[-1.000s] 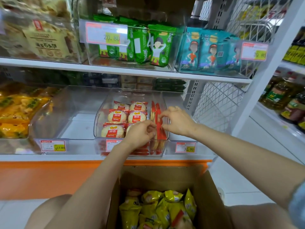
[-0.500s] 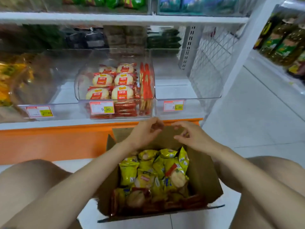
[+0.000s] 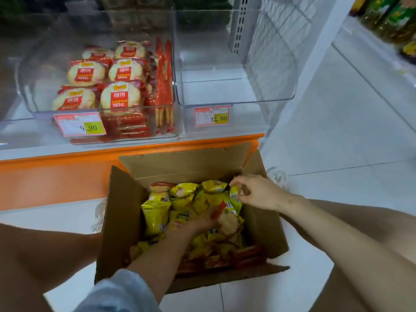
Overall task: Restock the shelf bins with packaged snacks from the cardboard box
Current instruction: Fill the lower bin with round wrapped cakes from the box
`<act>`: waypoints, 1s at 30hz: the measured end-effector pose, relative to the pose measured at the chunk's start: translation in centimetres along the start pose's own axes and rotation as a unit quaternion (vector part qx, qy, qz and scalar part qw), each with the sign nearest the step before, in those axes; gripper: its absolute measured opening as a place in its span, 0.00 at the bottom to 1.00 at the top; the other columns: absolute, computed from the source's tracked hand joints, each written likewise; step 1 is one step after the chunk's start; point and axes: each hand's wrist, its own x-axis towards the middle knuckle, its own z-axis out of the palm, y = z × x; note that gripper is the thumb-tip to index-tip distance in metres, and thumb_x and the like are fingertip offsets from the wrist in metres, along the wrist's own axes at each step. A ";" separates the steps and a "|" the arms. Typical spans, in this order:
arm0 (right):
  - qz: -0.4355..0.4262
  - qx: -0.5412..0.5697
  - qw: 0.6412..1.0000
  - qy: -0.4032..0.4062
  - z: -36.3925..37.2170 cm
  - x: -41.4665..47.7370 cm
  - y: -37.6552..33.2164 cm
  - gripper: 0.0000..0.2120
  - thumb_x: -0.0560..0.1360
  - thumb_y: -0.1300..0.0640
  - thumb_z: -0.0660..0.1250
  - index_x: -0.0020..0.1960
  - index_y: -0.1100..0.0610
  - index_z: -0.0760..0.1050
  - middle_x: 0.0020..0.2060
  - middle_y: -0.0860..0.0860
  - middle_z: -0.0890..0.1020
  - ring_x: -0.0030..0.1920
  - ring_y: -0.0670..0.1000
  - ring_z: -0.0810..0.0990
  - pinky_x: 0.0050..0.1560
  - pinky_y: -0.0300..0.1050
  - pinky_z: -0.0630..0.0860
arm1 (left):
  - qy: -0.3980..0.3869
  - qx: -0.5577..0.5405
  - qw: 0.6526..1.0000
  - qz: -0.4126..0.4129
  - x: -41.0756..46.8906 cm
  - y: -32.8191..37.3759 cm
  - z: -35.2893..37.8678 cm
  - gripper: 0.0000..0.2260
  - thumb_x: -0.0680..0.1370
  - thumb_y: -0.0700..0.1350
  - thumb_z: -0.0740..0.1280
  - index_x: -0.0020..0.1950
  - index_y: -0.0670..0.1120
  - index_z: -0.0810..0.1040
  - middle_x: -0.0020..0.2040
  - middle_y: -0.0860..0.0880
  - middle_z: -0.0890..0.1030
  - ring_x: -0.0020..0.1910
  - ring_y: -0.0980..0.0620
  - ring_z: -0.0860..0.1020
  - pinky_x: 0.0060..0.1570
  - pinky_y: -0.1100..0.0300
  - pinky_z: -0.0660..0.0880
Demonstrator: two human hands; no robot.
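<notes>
Now both hands have dropped from the half-filled shelf bin into the cardboard box, the right hand pinching a yellow packet, the left hand buried among packets, its grip unclear, so another pick looks underway.

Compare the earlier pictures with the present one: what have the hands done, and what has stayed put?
Both hands left the shelf bin and came down into the cardboard box. The right hand now pinches a yellow pack at the box's far right. The left hand digs among the packs, its grip blurred. The red packs in the bin lie as before.
</notes>
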 end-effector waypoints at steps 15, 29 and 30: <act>0.059 -0.022 0.992 -0.111 1.6 -0.3 1.7 0.18 0.77 0.52 0.65 0.67 0.51 0.70 0.61 0.53 0.76 0.60 0.53 0.74 0.52 0.40 0.68 | 0.129 -0.144 0.981 0.021 1.7 -0.5 2.5 0.08 0.73 0.30 0.67 0.51 0.30 0.79 0.50 0.39 0.80 0.40 0.61 0.75 0.41 0.69 0.69; 0.112 0.025 0.991 -0.075 2.6 0.3 2.3 0.14 0.73 0.53 0.70 0.57 0.56 0.74 0.44 0.50 0.76 0.46 0.51 0.75 0.44 0.42 0.69 | -0.018 -0.320 0.947 0.026 -1.3 1.2 0.6 0.09 0.74 0.34 0.67 0.40 0.45 0.70 0.35 0.54 0.79 0.36 0.60 0.78 0.34 0.69 0.75; 0.111 0.015 0.991 -0.070 2.4 0.2 2.3 0.13 0.74 0.53 0.69 0.56 0.55 0.74 0.44 0.50 0.76 0.46 0.51 0.75 0.44 0.43 0.70 | -0.029 -0.273 0.962 0.017 -1.3 1.0 1.5 0.09 0.74 0.38 0.69 0.42 0.46 0.70 0.40 0.53 0.79 0.40 0.59 0.78 0.37 0.68 0.77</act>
